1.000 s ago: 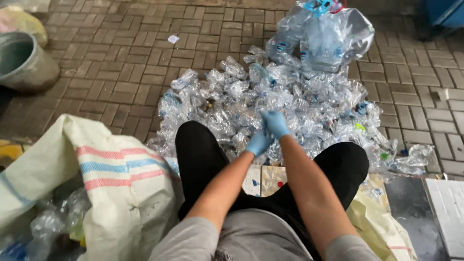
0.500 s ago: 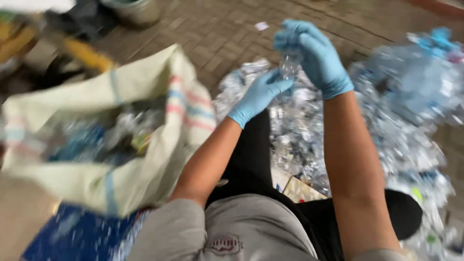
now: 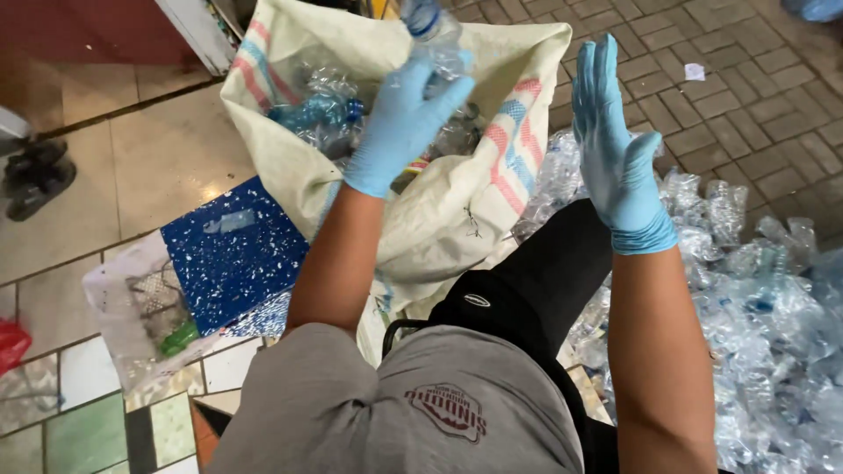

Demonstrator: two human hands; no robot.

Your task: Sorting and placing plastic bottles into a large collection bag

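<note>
Brick paving (image 3: 702,123) runs across the upper right; pale tiled floor (image 3: 149,167) lies to the left. Between them stands one woven sack (image 3: 439,219), cream with red and blue stripes, its mouth open toward the camera and already holding several crushed bottles.

Left hand (image 3: 399,123), in a blue glove, is closed around one clear plastic bottle (image 3: 435,35) with a blue cap, fingers wrapped about its lower body. The bottle is held above the sack's open mouth, partly cut off by the top edge of the view.

Right hand (image 3: 619,158), also gloved blue, is spread flat with fingers straight and together; it holds nothing and touches nothing, hovering over the boundary between sack and a heap of crushed bottles (image 3: 755,290).

The heap lies at right on the paving, too many to count. One blue speckled board (image 3: 233,254) lies left of the sack, with what appears to be a clear bag (image 3: 140,307) just beside it. Open floor remains at far left.
</note>
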